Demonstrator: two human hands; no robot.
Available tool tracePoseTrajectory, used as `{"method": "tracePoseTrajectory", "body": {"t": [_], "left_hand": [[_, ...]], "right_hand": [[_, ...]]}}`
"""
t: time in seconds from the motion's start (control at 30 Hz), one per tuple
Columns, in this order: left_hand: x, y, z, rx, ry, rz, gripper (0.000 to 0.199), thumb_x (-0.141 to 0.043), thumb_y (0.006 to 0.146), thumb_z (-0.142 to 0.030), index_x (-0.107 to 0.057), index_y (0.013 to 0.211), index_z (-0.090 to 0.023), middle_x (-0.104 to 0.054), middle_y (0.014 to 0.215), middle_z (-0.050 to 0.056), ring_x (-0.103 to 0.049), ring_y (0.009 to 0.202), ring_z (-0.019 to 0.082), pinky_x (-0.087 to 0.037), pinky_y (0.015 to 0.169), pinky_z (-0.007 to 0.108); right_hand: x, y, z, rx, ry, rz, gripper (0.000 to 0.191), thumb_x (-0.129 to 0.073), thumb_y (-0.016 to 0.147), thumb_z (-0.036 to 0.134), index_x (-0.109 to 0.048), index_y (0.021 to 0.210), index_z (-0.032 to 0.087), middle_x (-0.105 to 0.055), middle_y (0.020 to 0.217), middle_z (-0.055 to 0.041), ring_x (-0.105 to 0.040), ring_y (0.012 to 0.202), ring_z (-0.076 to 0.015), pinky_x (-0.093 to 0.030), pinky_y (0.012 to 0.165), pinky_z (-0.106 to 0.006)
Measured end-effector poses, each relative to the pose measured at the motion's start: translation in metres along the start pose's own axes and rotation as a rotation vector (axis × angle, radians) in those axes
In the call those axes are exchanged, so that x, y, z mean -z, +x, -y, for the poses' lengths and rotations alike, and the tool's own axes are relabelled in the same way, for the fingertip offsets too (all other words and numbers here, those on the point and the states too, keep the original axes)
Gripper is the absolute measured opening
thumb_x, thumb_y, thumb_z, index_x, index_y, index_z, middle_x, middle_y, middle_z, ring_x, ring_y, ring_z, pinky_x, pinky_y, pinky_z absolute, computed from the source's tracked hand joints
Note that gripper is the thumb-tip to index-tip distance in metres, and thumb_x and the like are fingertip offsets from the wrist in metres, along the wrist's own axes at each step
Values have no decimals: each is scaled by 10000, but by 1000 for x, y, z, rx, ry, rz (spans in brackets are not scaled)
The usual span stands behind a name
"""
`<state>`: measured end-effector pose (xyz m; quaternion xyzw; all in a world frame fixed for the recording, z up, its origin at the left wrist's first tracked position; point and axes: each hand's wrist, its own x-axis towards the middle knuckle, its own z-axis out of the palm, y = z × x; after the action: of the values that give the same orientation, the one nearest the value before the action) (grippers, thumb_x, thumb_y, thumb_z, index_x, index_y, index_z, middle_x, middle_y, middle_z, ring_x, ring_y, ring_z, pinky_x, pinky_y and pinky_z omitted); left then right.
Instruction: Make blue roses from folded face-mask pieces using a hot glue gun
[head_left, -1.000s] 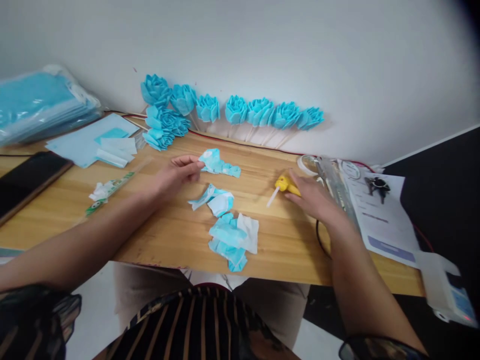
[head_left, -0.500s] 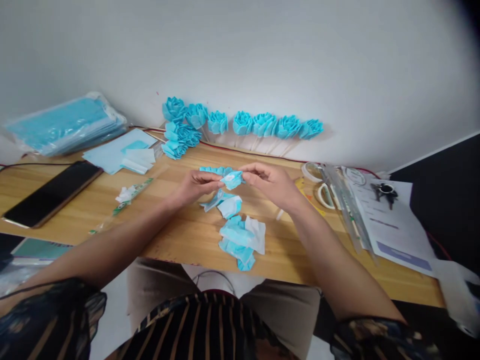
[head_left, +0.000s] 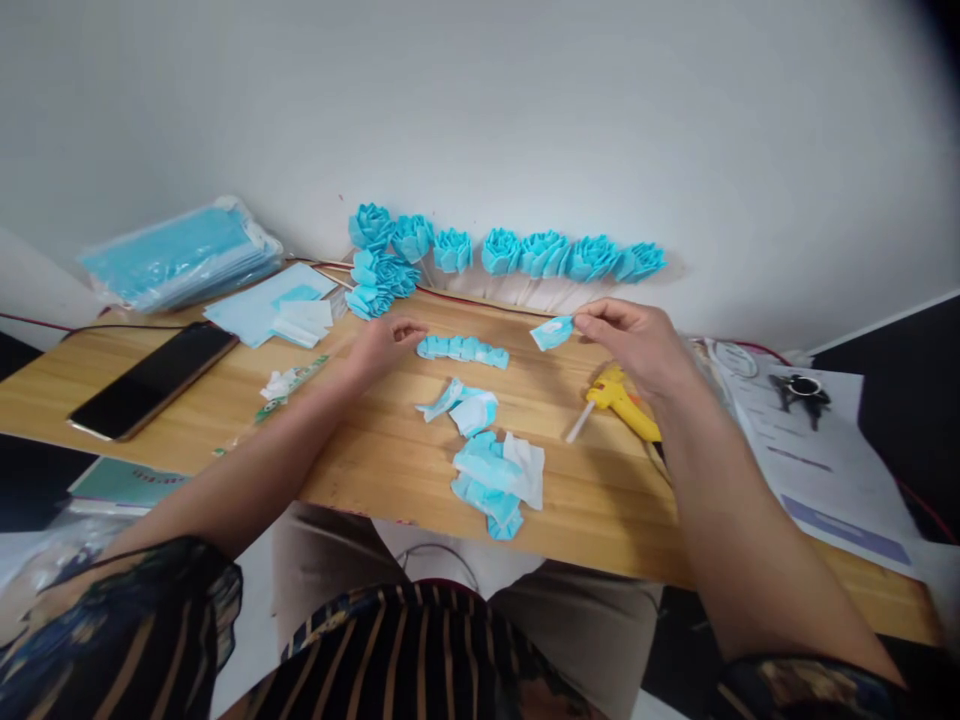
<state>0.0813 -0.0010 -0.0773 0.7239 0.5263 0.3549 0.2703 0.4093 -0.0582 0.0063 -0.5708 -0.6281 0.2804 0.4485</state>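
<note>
The right hand's (head_left: 626,340) thumb and fingers pinch the blue piece (head_left: 553,332) by its right end, and the rest of it juts out leftward, above the table (head_left: 390,440). The left hand's (head_left: 386,345) fingers are curled close together at the left end of the blue strip (head_left: 463,350); whether they grasp or touch it, I cannot tell. Farther out, the yellow glue gun (head_left: 622,400) lies below the right hand, and blue flowers (head_left: 501,251) line the wall (head_left: 480,110).
</note>
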Motion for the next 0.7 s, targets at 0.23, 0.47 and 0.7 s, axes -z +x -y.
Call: {"method": "tracePoseTrajectory", "body": {"t": [0.23, 0.47, 0.7], "left_hand": [[-1, 3, -18, 160, 333, 60, 423, -553, 874, -354, -650, 1238, -162, -749, 1076, 92, -683, 969, 236, -503, 826, 309], [-3, 26, 2, 72, 380, 83, 443, -478, 845, -202, -643, 1256, -196, -727, 1128, 72, -672, 1001, 216, -506, 871, 304], [-2, 10, -28, -299, 628, -135, 445, -338, 927, -180, -662, 1231, -151, -663, 1188, 154, -579, 1119, 276, -451, 953, 412]], "right_hand": [[6, 13, -42, -156, 76, 256, 388, -804, 625, 550, -709, 762, 200, -666, 739, -11, -575, 714, -146, -477, 757, -318], [-10, 17, -54, -203, 51, 430, 434, -788, 610, 580, -698, 761, 183, -615, 706, 20, -480, 671, -117, -389, 713, -296], [-23, 14, -52, -213, 9, 526, 405, -769, 645, 542, -727, 819, 178, -675, 819, 2, -521, 760, -129, -384, 777, -295]]}}
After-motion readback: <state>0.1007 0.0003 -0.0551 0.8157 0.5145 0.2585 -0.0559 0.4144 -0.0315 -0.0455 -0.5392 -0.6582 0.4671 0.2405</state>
